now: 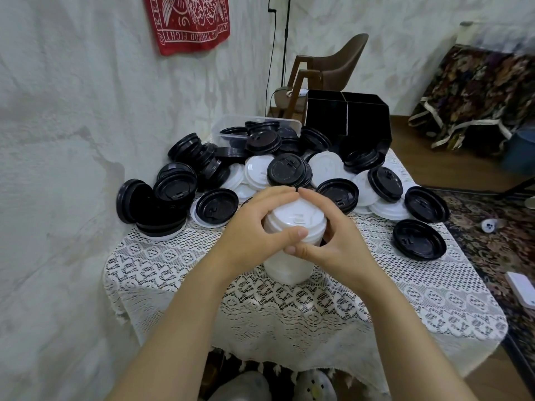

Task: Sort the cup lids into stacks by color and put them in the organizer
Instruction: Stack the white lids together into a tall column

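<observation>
Two-handed grip on the white lid stack (pixel 291 219): left hand (pixel 249 230) curled round its left side, right hand (pixel 335 244) round its right, fingertips meeting over the far rim, thumbs crossing on the near side. No gap visible between palms and stack.

Stack upright on the lace-covered counter (pixel 173 264), near the front middle, long axis vertical, base touching the cloth below the hands.

Organizer (pixel 347 117) at the far right corner of the counter, black, split by a divider into compartments. Contents not discernible in the dark interior.

Governing relation: organizer ahead and to the right of the grip, well apart from it, with the mixed heap (pixel 289 169) of black and white lids between the two. Right hand on the nearer side.

Judged stage: one white stack squared up, not yet placed; most lids unsorted.

Judged requirement for the transfer: lift clear of the heap before travelling forward and right, both hands kept on to stop the nested lids sliding apart. Whether the stack must be laid over to suit a compartment: cannot tell from this angle.

Also present: clear tub (pixel 231 125) at the back, partly under black lids.
</observation>
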